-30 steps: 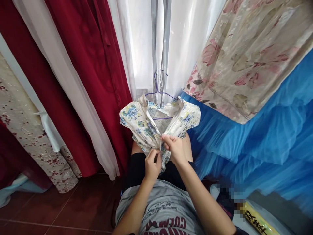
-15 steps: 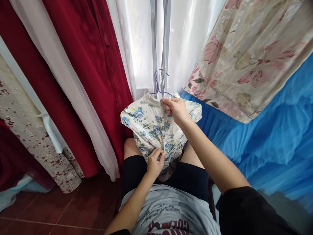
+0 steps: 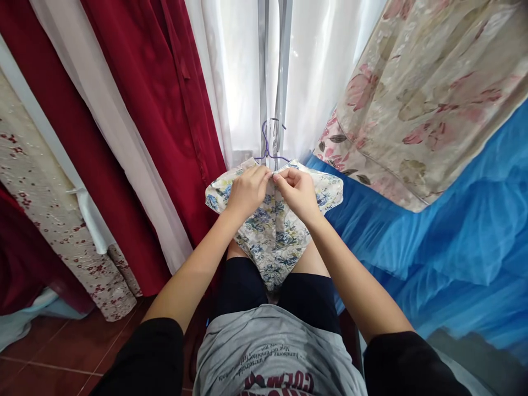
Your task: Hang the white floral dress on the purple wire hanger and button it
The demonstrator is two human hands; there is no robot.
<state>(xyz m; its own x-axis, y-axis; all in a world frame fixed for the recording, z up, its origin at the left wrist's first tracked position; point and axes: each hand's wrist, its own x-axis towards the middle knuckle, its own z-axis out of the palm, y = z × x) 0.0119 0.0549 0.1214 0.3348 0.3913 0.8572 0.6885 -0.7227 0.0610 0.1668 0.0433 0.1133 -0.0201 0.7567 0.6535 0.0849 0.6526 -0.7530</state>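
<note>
Left hand (image 3: 246, 190) and right hand (image 3: 297, 191) side by side, both pinching neckline of blouse (image 3: 274, 236). Blouse on hanger (image 3: 269, 148), draped below hands over knees. Red curtain (image 3: 165, 110) left, blue fabric (image 3: 445, 231) right.

A grey T-shirt (image 3: 280, 346) is worn, printed with dark small lettering and larger red letters near its lower edge. Black short sleeves (image 3: 144, 357) are seen on either side of the T-shirt, and black shorts (image 3: 243, 286) are worn just above it. The forearms are left bare.
</note>
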